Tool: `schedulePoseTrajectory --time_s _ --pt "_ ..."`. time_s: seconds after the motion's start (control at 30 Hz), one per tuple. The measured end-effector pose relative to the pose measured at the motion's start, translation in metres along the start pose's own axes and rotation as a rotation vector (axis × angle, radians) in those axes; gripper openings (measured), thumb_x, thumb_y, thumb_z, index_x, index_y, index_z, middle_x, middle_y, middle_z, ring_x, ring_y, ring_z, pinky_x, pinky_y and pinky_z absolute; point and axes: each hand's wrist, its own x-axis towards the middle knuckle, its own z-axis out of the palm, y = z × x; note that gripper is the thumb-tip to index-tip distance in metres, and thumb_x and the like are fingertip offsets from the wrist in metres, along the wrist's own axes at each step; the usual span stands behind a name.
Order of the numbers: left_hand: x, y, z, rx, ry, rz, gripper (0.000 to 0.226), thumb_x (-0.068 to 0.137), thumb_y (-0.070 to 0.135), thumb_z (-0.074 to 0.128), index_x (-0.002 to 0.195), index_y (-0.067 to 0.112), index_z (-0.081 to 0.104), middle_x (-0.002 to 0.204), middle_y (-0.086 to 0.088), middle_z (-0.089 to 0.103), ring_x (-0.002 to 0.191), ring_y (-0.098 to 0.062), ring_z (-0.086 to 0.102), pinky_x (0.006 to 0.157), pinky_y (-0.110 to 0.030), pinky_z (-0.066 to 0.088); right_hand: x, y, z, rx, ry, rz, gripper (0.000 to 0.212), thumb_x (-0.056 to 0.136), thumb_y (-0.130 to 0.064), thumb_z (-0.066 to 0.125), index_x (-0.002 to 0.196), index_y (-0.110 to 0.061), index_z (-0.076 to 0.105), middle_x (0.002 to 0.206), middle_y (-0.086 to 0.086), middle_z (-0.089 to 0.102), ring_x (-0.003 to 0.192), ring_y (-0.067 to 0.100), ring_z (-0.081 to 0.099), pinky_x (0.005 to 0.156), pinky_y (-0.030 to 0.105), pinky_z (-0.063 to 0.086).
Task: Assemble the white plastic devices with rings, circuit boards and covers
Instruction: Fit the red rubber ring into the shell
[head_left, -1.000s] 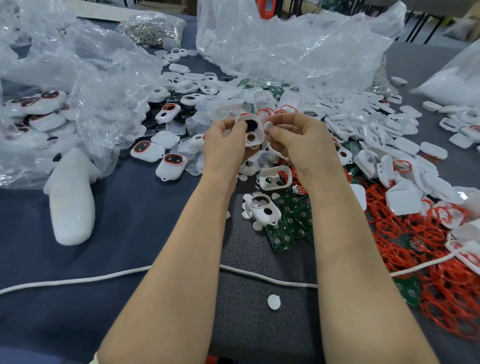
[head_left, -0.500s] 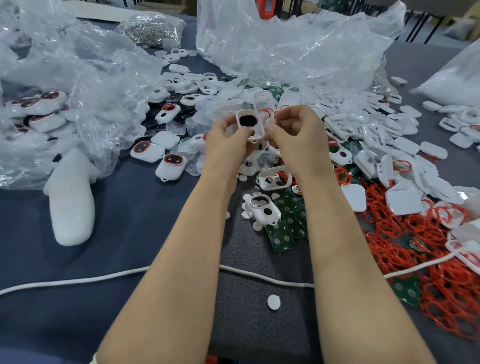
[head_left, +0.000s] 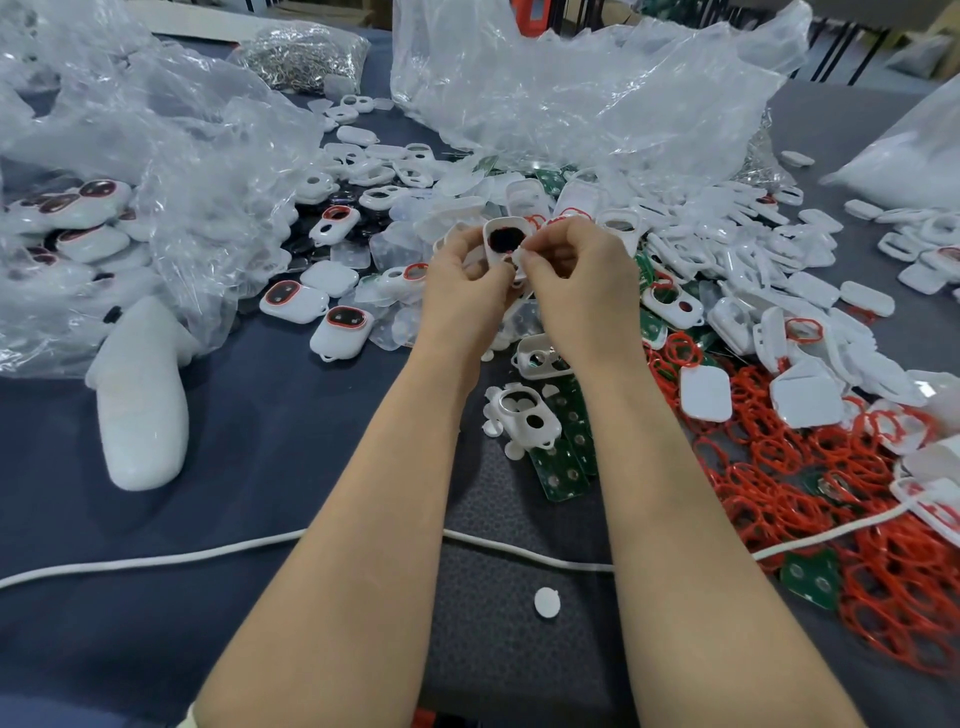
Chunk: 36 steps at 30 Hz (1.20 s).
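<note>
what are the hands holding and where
Left hand grips a white housing by its lower end; right hand pinches a small white piece against it.

Even overhead light, soft shadows, wide-angle bending at edges.

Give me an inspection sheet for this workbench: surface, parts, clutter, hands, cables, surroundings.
Surface: dark blue cloth, grey patterned mat near the person.
Job's things: white shell held up; red rings heaped right; green circuit boards on the mat; white covers scattered right; finished units left.
Clutter: crumpled clear plastic bags; white rounded lump left; bag of small metal parts far back.
Hands: left hand grips the white shell; right hand pinches a small white piece at its lower rim.
Cables: white cord crosses the cloth and mat.
Surroundings: dark furniture legs beyond the far edge.
</note>
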Motion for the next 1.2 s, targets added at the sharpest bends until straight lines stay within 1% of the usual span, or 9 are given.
schedulePoseTrajectory --time_s 0.1,0.27,0.4,0.53,0.63,0.73,0.9,1.03,1.2 --pt "-0.001 -0.002 0.003 0.017 0.017 0.014 0.025 0.094 -0.003 0.052 0.111 0.015 0.052 0.096 -0.008 0.067 0.084 -0.013 0.066 0.073 -0.018 0.055 0.000 0.002 0.003 -0.046 0.010 -0.002 0.009 0.087 -0.009 0.063 0.093 -0.008 0.069 0.084 0.000 0.065 0.079 0.012 0.060 0.083 0.027 0.049" --pt "-0.003 -0.003 0.006 0.027 0.011 0.043 0.031 0.090 -0.011 0.048 0.102 0.017 0.054 0.082 -0.003 0.067 0.069 -0.005 0.065 0.067 -0.016 0.053 0.001 0.006 0.006 -0.076 -0.002 0.052 0.010 0.088 -0.013 0.062 0.094 -0.012 0.070 0.099 0.009 0.067 0.092 0.018 0.061 0.091 0.032 0.047" --pt "-0.002 -0.005 0.008 0.028 0.023 0.069 0.033 0.090 -0.014 0.046 0.110 0.012 0.052 0.087 -0.007 0.067 0.079 -0.014 0.066 0.076 -0.021 0.055 0.000 0.006 0.008 -0.001 0.003 0.093 0.005 0.087 -0.012 0.063 0.090 -0.015 0.064 0.087 0.004 0.064 0.087 0.019 0.060 0.083 0.030 0.048" --pt "0.000 -0.006 0.008 0.039 0.048 0.085 0.036 0.089 -0.015 0.044 0.112 0.011 0.052 0.092 -0.013 0.066 0.083 -0.019 0.065 0.080 -0.026 0.055 0.002 0.009 0.009 0.105 0.021 0.160 0.017 0.087 -0.013 0.065 0.093 -0.015 0.049 0.079 -0.006 0.053 0.078 0.013 0.054 0.077 0.026 0.046" --pt "0.001 -0.008 0.008 0.076 0.060 0.095 0.035 0.089 -0.013 0.044 0.113 0.011 0.053 0.090 -0.011 0.066 0.084 -0.020 0.063 0.083 -0.032 0.054 0.003 0.011 0.008 0.219 0.011 0.250 0.022 0.085 -0.014 0.068 0.094 -0.015 0.048 0.076 -0.010 0.053 0.068 0.003 0.053 0.069 0.020 0.046" --pt "0.002 -0.009 0.008 0.088 0.068 0.096 0.027 0.091 -0.010 0.047 0.113 0.004 0.054 0.095 -0.014 0.066 0.089 -0.022 0.064 0.089 -0.037 0.052 0.004 0.011 0.008 0.263 0.003 0.265 0.020 0.085 -0.016 0.069 0.092 -0.018 0.050 0.076 -0.009 0.056 0.068 0.002 0.054 0.068 0.022 0.049" --pt "0.002 -0.010 0.009 0.070 0.079 0.075 0.026 0.092 -0.008 0.048 0.116 0.000 0.054 0.098 -0.013 0.067 0.090 -0.020 0.065 0.088 -0.033 0.054 0.005 0.012 0.008 0.277 -0.013 0.269 0.017 0.084 -0.017 0.070 0.090 -0.017 0.054 0.075 -0.007 0.058 0.066 0.004 0.056 0.066 0.021 0.048" --pt "0.001 -0.009 0.008 0.048 0.070 0.075 0.025 0.093 -0.007 0.048 0.114 0.004 0.055 0.091 -0.009 0.067 0.084 -0.019 0.064 0.085 -0.031 0.055 0.005 0.012 0.008 0.315 -0.012 0.291 0.015 0.084 -0.019 0.070 0.089 -0.016 0.057 0.074 -0.008 0.059 0.061 -0.004 0.055 0.060 0.012 0.046" --pt "0.000 -0.011 0.008 0.036 0.053 0.091 0.023 0.092 -0.007 0.049 0.106 0.010 0.057 0.082 -0.002 0.067 0.074 -0.009 0.065 0.076 -0.022 0.055 0.004 0.011 0.008 0.340 -0.019 0.315 0.011 0.087 -0.021 0.067 0.090 -0.015 0.058 0.077 -0.007 0.059 0.066 0.004 0.055 0.064 0.020 0.046"
